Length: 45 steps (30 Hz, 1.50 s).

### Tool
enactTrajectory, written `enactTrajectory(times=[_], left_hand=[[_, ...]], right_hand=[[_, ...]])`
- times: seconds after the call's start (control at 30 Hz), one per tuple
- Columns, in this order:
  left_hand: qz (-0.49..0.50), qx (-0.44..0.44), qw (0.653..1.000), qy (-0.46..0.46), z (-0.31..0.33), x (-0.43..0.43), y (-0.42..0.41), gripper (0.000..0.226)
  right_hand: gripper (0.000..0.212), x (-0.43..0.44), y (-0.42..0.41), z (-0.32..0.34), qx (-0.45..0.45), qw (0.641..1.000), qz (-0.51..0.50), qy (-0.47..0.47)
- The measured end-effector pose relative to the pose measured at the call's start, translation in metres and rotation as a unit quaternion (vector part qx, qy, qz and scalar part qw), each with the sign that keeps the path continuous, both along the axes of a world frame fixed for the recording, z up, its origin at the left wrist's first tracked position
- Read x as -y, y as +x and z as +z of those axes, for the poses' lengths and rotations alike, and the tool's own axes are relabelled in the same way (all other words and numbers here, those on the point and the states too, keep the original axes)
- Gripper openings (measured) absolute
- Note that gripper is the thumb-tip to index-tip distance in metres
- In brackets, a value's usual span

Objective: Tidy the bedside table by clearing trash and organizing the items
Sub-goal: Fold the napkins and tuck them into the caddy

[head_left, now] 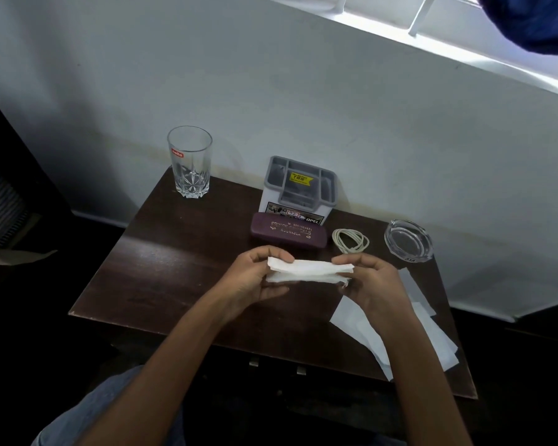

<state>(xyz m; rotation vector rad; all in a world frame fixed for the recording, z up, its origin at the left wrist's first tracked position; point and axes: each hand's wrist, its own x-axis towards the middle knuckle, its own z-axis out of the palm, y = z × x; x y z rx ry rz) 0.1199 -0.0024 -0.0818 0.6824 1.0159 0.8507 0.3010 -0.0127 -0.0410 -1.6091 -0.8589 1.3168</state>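
Note:
Both my hands hold a folded white tissue (310,271) above the middle of the dark wooden bedside table (161,272). My left hand (255,278) pinches its left end, my right hand (371,281) pinches its right end. More white paper sheets (432,336) lie flat on the table's right part, partly under my right forearm. Behind the tissue sit a maroon glasses case (287,231), a grey-and-white organizer box (298,188), a coiled white cable (350,241) and a glass ashtray (408,241). A drinking glass (190,162) stands at the back left corner.
A white wall runs right behind the table, with a bright window ledge (464,56) above. Dark floor and furniture lie to the left. My knee in blue jeans (110,410) is below the table's front edge.

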Motion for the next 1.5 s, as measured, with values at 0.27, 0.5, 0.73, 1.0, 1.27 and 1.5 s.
enactTrajectory(times=[0.27,0.5,0.73,1.0,1.27,1.5], left_hand=[[0.024,-0.041,0.998,0.031,0.0,-0.003,0.003,0.04],[0.05,-0.084,0.993,0.071,-0.002,-0.001,0.004,0.011],[0.053,-0.128,0.981,0.135,-0.003,0.002,0.004,0.022],[0.1,-0.121,0.98,0.12,-0.009,-0.002,0.001,0.027],[0.118,-0.064,0.988,0.077,-0.007,-0.002,0.003,0.017],[0.14,-0.041,0.988,0.057,-0.008,-0.003,0.008,0.015]], right_hand=[[0.028,-0.001,-0.001,-0.001,0.003,1.0,-0.005,0.026],[0.02,-0.004,-0.003,-0.001,0.02,0.999,-0.036,-0.003],[0.032,-0.002,-0.005,-0.002,0.054,0.995,0.038,-0.069],[0.026,-0.002,-0.001,-0.004,0.056,0.998,-0.003,-0.041],[0.007,-0.003,0.002,-0.008,0.015,0.998,-0.019,-0.064],[0.008,-0.001,-0.004,-0.009,-0.032,0.998,-0.059,0.015]])
